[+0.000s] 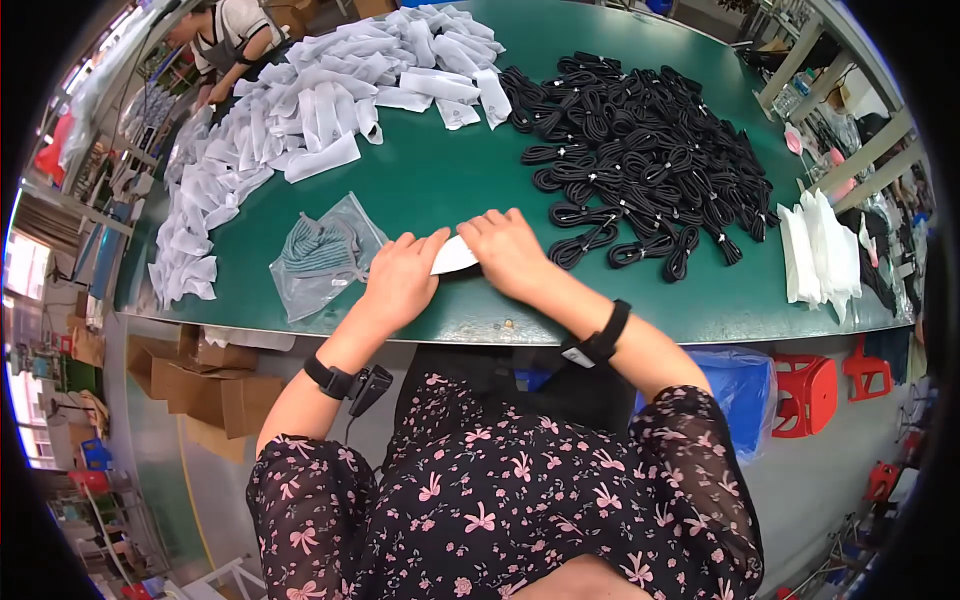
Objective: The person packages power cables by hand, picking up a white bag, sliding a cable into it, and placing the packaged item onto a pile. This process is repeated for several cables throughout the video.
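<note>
Between my two hands, near the table's front edge, is a small white pouch (455,256). My left hand (403,273) is closed on its left end and my right hand (503,250) on its right end, fingers curled over it. What is inside the pouch does not show. To the right lies a large pile of black coiled cables (650,150), each tied in a bundle. A wide heap of filled white pouches (330,105) spreads over the far and left side. Beside my left hand rests a clear plastic bag (322,250) with teal-grey striped cloth in it.
The green table (440,165) curves round in front of me. A stack of flat white pouches (820,250) lies at its right edge. Below stand cardboard boxes (205,385), a blue bin (735,395) and a red stool (805,395). Another person (235,45) is at the far left.
</note>
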The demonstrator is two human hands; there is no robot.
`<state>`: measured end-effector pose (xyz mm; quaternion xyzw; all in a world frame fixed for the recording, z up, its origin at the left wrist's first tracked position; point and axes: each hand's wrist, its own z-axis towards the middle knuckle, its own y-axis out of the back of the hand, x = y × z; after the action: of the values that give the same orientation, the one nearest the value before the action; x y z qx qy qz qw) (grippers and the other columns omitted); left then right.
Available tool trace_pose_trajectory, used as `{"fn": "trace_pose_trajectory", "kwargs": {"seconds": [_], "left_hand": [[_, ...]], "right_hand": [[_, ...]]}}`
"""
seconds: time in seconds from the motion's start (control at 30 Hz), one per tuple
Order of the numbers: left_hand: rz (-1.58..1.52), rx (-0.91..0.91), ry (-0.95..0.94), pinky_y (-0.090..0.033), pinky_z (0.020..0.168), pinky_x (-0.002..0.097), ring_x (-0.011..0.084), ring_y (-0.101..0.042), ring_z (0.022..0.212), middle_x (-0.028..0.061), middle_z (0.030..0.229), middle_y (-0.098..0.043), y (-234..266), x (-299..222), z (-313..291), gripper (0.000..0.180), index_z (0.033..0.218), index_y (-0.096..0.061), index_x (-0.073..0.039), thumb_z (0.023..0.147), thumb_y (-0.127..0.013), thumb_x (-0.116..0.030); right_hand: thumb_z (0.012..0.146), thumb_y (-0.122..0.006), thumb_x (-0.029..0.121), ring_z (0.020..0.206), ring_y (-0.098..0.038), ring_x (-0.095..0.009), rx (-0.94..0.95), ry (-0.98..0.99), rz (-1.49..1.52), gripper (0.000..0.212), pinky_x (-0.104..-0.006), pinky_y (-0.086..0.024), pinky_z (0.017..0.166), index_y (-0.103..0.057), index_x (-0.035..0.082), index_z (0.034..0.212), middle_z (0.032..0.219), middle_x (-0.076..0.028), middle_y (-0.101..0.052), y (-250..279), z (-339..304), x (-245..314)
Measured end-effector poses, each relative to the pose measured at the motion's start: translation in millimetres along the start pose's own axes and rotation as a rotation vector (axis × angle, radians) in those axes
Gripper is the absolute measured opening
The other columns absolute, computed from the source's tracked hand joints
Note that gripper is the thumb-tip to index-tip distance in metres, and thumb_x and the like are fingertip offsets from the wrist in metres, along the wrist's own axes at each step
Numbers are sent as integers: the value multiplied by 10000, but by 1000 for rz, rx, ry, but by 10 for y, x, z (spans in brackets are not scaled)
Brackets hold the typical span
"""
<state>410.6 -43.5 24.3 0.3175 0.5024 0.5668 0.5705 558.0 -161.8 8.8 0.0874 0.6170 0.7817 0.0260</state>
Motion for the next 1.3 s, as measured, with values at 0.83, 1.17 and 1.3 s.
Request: {"fn": "trace_pose_trajectory", "kwargs": {"seconds": [0.83, 1.17, 1.3], "left_hand": [[-160, 280, 50, -302, 1077, 516, 376, -366, 1323, 166, 1422, -400, 230, 158, 21, 1144, 1505, -306, -117, 564, -896, -388], [-232, 31, -70, -336, 1057, 494, 369, -410, 1255, 179, 1384, -426, 478, 208, -340, 798, 1411, -479, -114, 716, -820, -305], [148, -185, 213, -368, 1042, 472, 384, -430, 1234, 151, 1351, -466, 543, 581, -535, 568, 1316, -561, -95, 779, -740, -149]], "right_hand": [[670, -771, 591, 1216, -448, -413, 122, 30, 181, 1042, -498, -406, 944, -372, 38, 1457, 1348, -263, -457, 141, -194, -339], [696, -757, 572, 1074, -497, -356, -176, -72, 151, 924, -488, -419, 848, -455, 67, 1408, 1176, -212, -529, 291, -398, 133], [803, -709, 290, 928, -566, -317, -128, -392, 50, 471, -407, -473, 761, -623, 88, 1220, 965, -141, -554, 665, -788, -450]]}}
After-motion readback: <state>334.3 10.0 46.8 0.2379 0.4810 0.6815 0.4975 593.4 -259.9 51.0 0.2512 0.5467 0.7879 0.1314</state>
